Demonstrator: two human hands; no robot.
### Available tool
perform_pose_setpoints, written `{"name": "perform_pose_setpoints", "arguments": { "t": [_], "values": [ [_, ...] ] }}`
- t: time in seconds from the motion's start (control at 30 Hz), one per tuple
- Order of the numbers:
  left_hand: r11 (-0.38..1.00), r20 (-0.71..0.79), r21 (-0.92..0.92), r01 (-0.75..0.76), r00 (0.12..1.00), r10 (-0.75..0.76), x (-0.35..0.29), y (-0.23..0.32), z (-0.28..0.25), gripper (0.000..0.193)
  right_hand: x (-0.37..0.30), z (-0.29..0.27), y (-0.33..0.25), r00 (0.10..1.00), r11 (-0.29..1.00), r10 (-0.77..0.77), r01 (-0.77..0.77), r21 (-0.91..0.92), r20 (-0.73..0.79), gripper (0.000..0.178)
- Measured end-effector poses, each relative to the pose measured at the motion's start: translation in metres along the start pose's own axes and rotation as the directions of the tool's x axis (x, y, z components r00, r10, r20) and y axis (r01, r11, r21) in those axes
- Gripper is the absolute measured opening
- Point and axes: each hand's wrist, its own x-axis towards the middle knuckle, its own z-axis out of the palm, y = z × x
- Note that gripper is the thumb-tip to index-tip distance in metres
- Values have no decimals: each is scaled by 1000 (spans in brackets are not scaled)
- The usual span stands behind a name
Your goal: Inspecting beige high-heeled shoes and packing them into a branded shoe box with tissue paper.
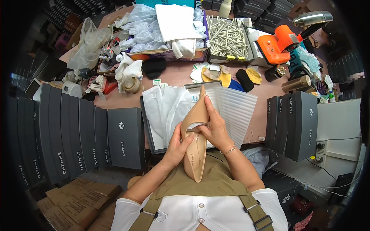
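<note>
A beige pointed-toe shoe (195,156) is held between my two hands, its toe pointing away from me and its heel near my apron. My left hand (175,149) grips its left side, the thumb at the opening. On the other side my right hand (216,129) wraps the toe part, fingers along the upper and thumb at the opening. White stuffing (195,125) shows inside the toe. Beneath the shoe lies an open shoebox (148,133) with white tissue paper (165,111) and a ribbed translucent foam sheet (234,111).
Dark shoeboxes stand in a row at the left (124,134) and right (295,127). Behind are a carton of tissue (144,23), a box of pale sticks (229,36), an orange tool (275,44), yellow pads (221,78) and a bottle (131,82). Brown cartons (79,202) lie lower left.
</note>
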Motion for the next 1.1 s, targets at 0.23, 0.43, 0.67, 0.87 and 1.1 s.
{"name": "perform_pose_setpoints", "arguments": {
  "t": [0.23,0.43,0.67,0.87,1.1],
  "values": [
    [911,-26,349,-220,969,245,26,28,-12,44,7,-3,-11,999,998,-48,48,35,-10,89],
    [898,0,397,-192,978,209,30,32,-16,46,8,0,-8,995,995,-95,95,20,-24,89],
    [867,2,464,-181,979,203,22,34,-21,43,3,3,-6,998,998,-55,55,41,6,90],
    [727,36,619,-296,936,350,14,38,-19,38,2,3,-6,999,999,-40,39,35,14,90],
    [626,15,741,-244,938,347,21,44,-11,35,3,4,-10,999,998,-50,49,49,13,89]
  ]
}}
